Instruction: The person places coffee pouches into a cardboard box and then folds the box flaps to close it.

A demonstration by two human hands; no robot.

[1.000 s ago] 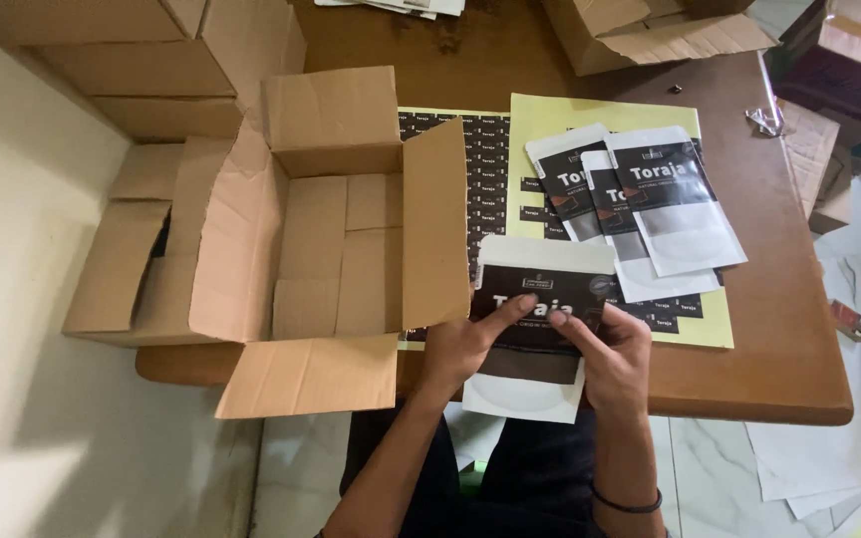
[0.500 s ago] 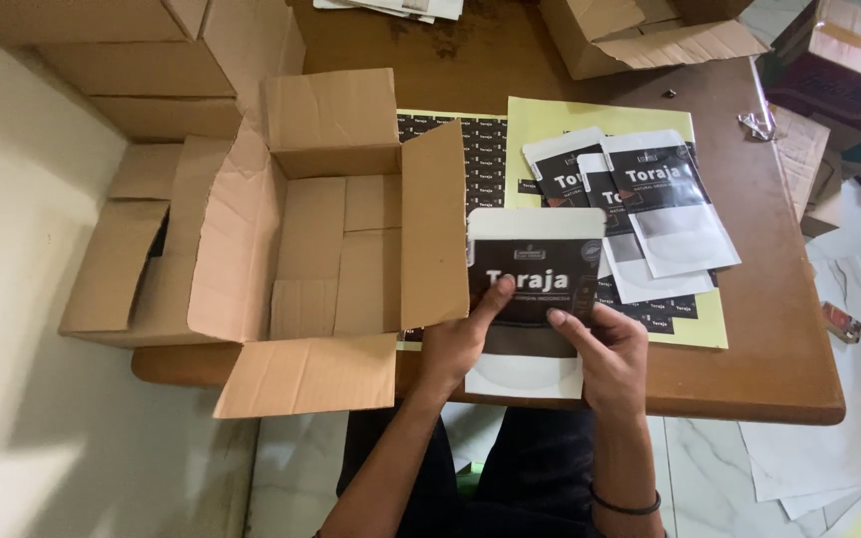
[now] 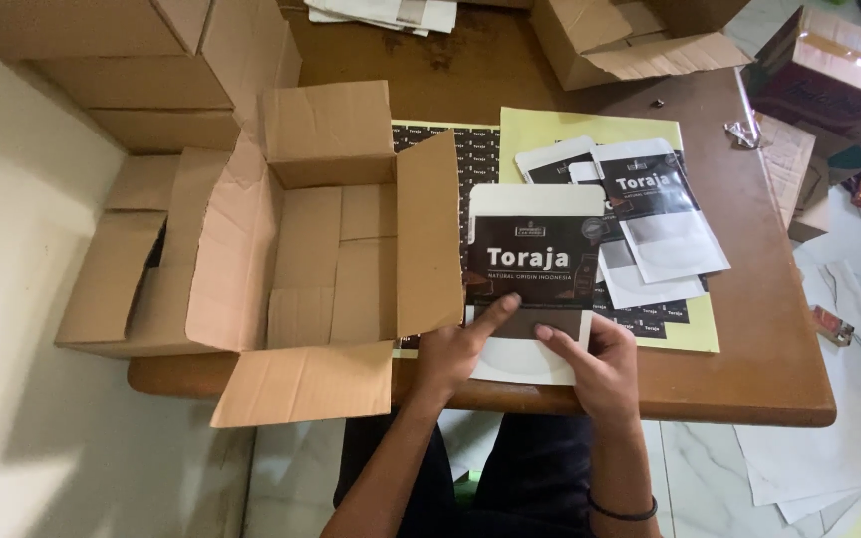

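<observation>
White pouch (image 3: 533, 269) flat on table, L hand (image 3: 460, 351) & R hand (image 3: 600, 367) gripping bottom edge, thumbs on top.

The white-and-black flat pouch (image 3: 533, 261) looks like smooth matt plastic, the open brown box (image 3: 326, 249) is rough creased cardboard, and the brown counter (image 3: 764, 329) shows smooth, faintly glossy wood.

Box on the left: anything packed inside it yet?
No, the open box shows only its bare cardboard floor; both hands hold the pouch beside it.
</observation>
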